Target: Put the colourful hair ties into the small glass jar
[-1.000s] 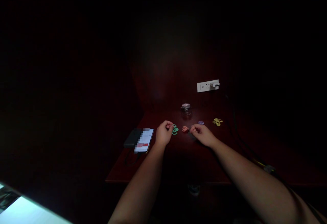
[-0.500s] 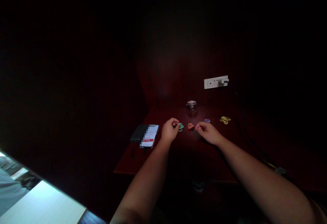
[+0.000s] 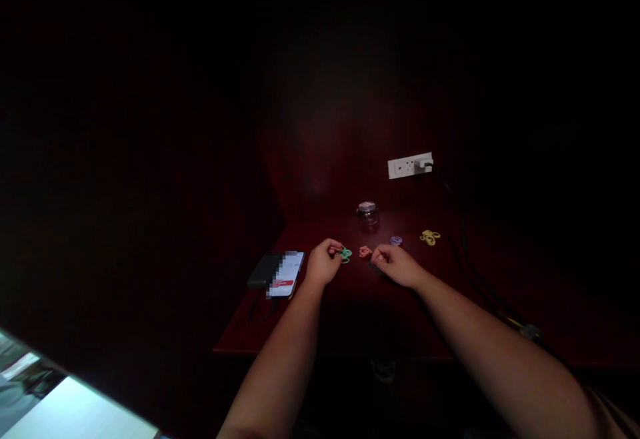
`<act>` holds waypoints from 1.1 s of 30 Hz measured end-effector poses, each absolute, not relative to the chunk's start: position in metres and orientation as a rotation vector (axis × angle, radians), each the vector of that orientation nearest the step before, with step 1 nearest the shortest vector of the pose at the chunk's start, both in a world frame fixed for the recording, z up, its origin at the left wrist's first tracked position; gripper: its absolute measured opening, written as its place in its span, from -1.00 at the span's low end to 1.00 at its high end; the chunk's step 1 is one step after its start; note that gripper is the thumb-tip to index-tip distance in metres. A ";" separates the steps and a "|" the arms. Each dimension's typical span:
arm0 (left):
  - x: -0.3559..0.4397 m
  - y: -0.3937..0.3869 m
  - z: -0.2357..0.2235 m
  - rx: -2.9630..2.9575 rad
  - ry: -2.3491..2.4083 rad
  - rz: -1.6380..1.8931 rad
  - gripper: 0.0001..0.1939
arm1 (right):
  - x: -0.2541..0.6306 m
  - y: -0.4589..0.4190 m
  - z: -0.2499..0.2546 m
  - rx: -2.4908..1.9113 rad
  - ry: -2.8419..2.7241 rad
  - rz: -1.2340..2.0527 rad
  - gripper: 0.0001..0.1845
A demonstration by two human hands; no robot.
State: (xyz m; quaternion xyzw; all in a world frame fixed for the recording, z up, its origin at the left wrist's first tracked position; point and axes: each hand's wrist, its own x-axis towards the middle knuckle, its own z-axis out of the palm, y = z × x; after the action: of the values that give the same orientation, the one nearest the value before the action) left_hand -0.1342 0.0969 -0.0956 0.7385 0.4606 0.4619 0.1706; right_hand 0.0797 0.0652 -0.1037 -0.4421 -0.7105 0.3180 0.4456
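1. One side first: your left hand (image 3: 324, 263) is in, fingertips right at the edge of the green looped bands (image 3: 346, 254) on the dark red wooden desk (image 3: 313, 231)!
2. That thumb and those fingers leave only a narrow gap; whether they pinch a band, I cannot tell.
3. Over to your right hand (image 3: 397, 267): fingers curled, thumb close in, tips just beside the small bundle of orange-pink looped bands (image 3: 365, 252). Anything held there? Too dim to tell.
4. Behind your right hand lie the purple looped bands (image 3: 396, 241), and farther right, well apart, the yellow looped bands (image 3: 430, 237).
5. Beyond the orange-pink bundle stands a clear, round, lidded jar (image 3: 368, 215); a white rectangular socket panel (image 3: 400, 168) sits higher, to its right.
6. Left of your left hand, a lit smartphone (image 3: 291, 272) lies by a flat black box (image 3: 263, 271).
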 end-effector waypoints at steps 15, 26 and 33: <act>-0.074 0.183 -0.013 2.303 1.372 1.152 -0.72 | 0.076 0.075 -0.106 -1.107 -1.747 0.802 -0.83; 0.001 0.291 -0.041 2.334 1.696 0.619 -0.43 | 0.076 0.082 -0.114 -1.161 -1.755 0.898 -0.83; 0.010 0.306 -0.049 2.366 1.721 0.611 -0.48 | 0.077 0.084 -0.117 -1.202 -1.770 0.864 -0.81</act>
State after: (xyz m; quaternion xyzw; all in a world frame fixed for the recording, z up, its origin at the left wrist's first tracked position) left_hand 0.0098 0.3059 -0.0490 0.7893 0.5741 0.2040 0.0765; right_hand 0.0770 0.0842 -0.1171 -0.4763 -0.7014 0.3423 0.4050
